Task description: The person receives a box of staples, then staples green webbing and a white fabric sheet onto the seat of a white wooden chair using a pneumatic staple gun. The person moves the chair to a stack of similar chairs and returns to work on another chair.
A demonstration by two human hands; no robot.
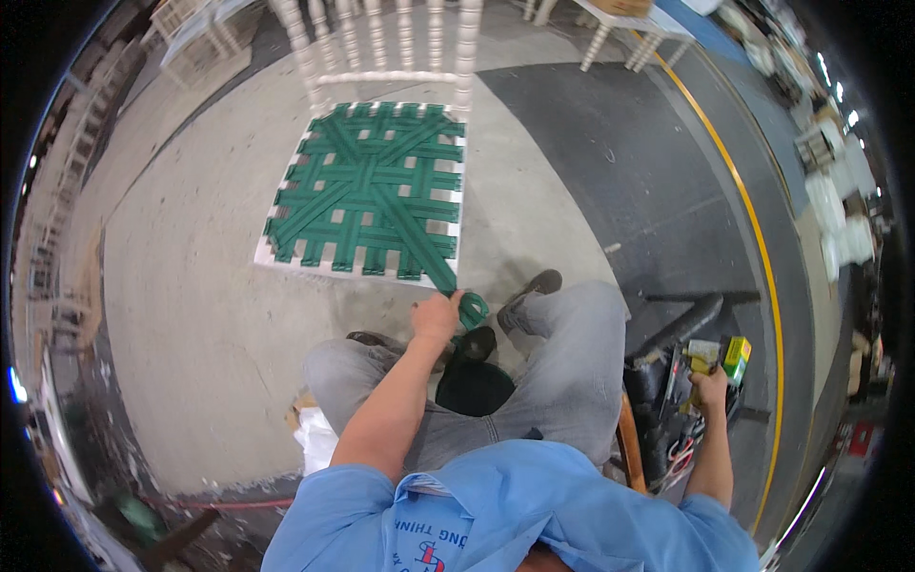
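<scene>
A white wooden chair [381, 81] stands in front of me, its seat frame woven with green webbing straps [367, 191]. One diagonal strap runs off the near right corner of the seat to my left hand [436, 316], which is closed on the loose strap end [470, 307] and pulls it taut. A dark roll of webbing [474, 377] sits between my knees. My right hand [709, 389] reaches out to the right and rests on tools on a low stand [686, 400], beside a small green and yellow box [736, 357]; what its fingers grip is unclear.
More white chair frames [629, 29] stand at the back. A yellow floor line [753, 229] curves along the dark mat [629, 162] at right. White chair parts [839, 200] are stacked at far right. A red hose [238, 502] lies on the concrete floor at lower left.
</scene>
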